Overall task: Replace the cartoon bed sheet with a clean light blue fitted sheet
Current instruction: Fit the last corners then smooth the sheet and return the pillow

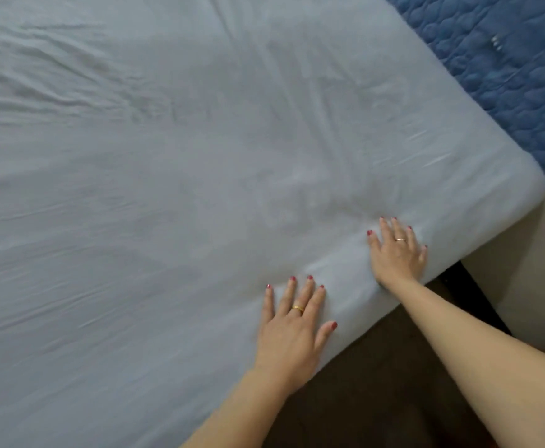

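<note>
Nearest me, my left hand (292, 321) lies flat on the light blue fitted sheet (200, 189), fingers straight and a little spread, the palm close to the mattress edge that runs up toward the right. Just beyond it my right hand (397, 253) presses down the same way, flat and fanned, nearer the covered corner (523, 179); the two hands are apart, neither one holding any cloth. I judge this to be the smoothing step, with the sheet already stretched over the bed. To do it well I would keep both palms flat and sweep outward toward the edge, so that slack is carried over the side rather than bunched under my hands, and I would push with even pressure instead of dragging with my fingertips, which only rakes up new lines. Farther out, faint creases run across the middle, and a denser patch of wrinkles (64, 82) sits at the far left; that area needs long strokes next. Past the corner lies a dark blue quilted cover (507, 59). The cartoon sheet is nowhere in view.
</note>
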